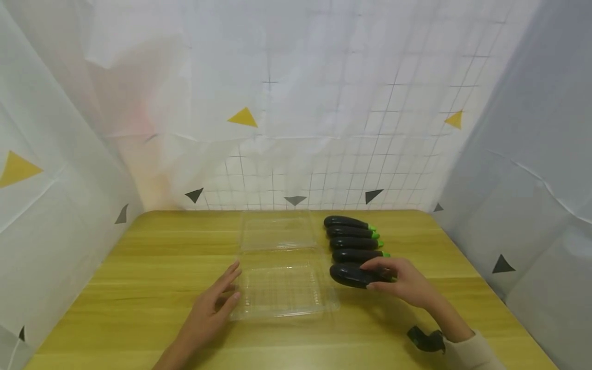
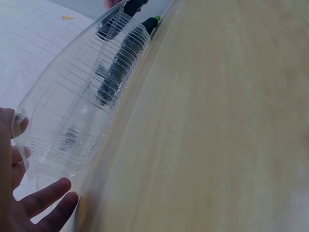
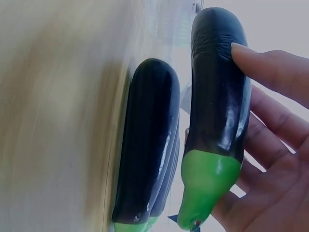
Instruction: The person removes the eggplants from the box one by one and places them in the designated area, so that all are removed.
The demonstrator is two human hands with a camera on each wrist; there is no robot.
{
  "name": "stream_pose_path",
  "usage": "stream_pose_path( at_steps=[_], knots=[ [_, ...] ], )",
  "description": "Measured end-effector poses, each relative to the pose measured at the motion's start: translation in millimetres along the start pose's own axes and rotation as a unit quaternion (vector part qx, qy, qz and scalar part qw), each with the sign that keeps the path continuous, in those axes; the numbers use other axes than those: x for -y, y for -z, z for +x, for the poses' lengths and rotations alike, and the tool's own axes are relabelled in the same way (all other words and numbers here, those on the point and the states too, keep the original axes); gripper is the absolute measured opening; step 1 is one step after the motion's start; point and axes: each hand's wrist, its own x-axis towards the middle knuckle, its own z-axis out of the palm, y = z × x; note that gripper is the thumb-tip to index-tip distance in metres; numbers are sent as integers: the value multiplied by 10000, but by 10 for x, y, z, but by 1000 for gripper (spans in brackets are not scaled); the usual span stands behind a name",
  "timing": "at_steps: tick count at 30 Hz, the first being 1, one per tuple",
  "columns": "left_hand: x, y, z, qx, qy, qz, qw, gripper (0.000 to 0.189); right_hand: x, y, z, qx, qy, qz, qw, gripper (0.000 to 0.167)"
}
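My right hand (image 1: 404, 282) grips a dark purple eggplant (image 3: 217, 106) between thumb and fingers, its green stem end pointing back toward the palm. In the right wrist view it is raised above the table. Just behind it, a row of several like eggplants (image 1: 358, 256) lies side by side, green ends to the right. To the left sits a clear plastic clamshell box (image 1: 284, 312), unfolded, with its lid (image 1: 277, 232) lying away from me. My left hand (image 1: 208, 311) is at the box's left edge, fingers extended and spread; the head view does not show firm contact.
The wooden table (image 1: 152, 288) has white sheets on three sides. The back sheet (image 1: 314, 169) carries grid lines and yellow and black triangles. A black strap (image 1: 425, 339) is on the right wrist, beside a light sleeve (image 1: 472, 353).
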Motion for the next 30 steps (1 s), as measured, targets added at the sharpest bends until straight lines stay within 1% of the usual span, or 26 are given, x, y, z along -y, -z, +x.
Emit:
stream_pose_path(
  at_steps=[5,12,20,24,30],
  knots=[
    [-28,-1,2,-56,-56,38,10000,49,-32,16,-10,-24,-67,-113,9999,34],
    [-44,3,-3,-26,-44,-58,10000,50,-1,13,-19,55,31,-500,9987,33],
    [-30,13,-1,18,-96,-66,9999,49,-17,5,-33,149,7,-589,9981,35],
    [-35,15,-3,32,-141,-40,9999,49,-48,5,-33,179,105,-619,9979,35],
    [-50,18,4,39,-3,-84,10000,49,-107,-2,-43,206,211,-557,9980,34]
  ],
)
